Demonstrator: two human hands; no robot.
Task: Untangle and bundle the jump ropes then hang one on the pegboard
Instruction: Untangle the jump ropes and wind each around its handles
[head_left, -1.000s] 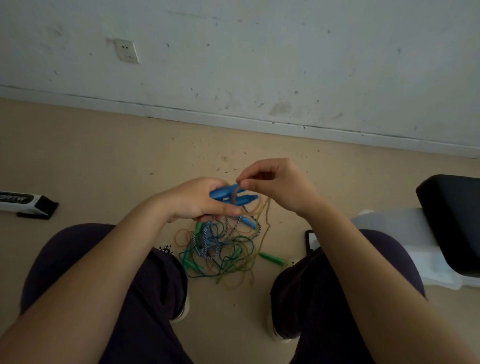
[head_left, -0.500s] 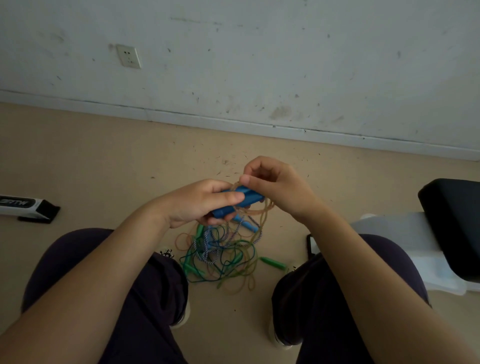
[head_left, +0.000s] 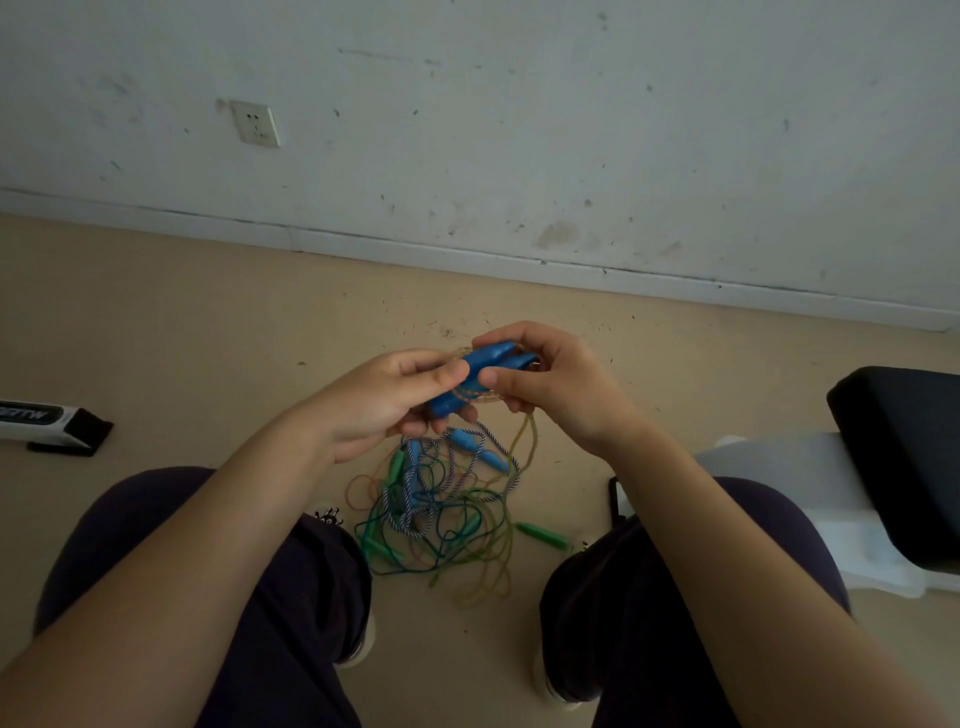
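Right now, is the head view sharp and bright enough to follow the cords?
Head view: dim, flat light, no glare. Both hands and blue handles fairly sharp; rope tangle thin and murky; forearms soft at the frame's bottom; the baseboard runs tilted, not level.

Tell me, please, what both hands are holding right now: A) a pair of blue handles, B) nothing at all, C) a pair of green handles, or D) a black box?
A: the left hand and right hand both grip the blue handles above the rope tangle on the floor.
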